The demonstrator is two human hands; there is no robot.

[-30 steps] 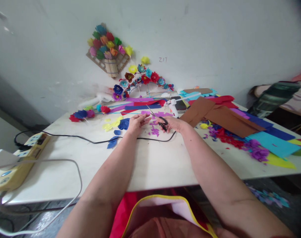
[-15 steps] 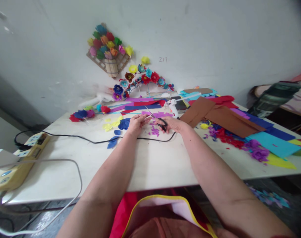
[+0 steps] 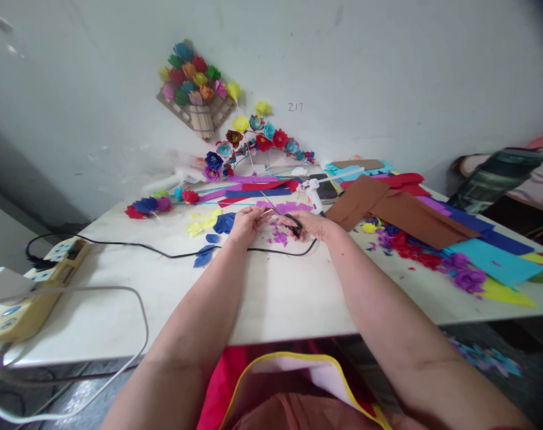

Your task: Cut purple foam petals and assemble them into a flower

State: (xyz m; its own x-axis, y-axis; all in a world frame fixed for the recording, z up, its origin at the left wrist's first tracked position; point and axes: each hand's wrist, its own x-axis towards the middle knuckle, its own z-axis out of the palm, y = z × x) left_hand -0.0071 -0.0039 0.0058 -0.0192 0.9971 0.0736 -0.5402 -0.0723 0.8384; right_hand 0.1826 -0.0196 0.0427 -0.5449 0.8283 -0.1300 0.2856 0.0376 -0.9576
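Observation:
My right hand is closed round the black handles of a pair of scissors, whose thin blades point up and to the left. Close beside the blades, my left hand is closed in a pinch; whatever is between its fingertips is too small to make out. Purple paper pieces lie just beyond both hands, and purple scraps are scattered between them. Blue paper petals and yellow paper petals rest left of my left hand.
A white glue gun stands behind my right hand. Its black cord crosses the table toward a power strip. Brown paper sheets and coloured scraps cover the right side. Paper flowers stand at the back wall.
Both hands and the scissors stay in almost the same place. The whole view shifts very slightly.

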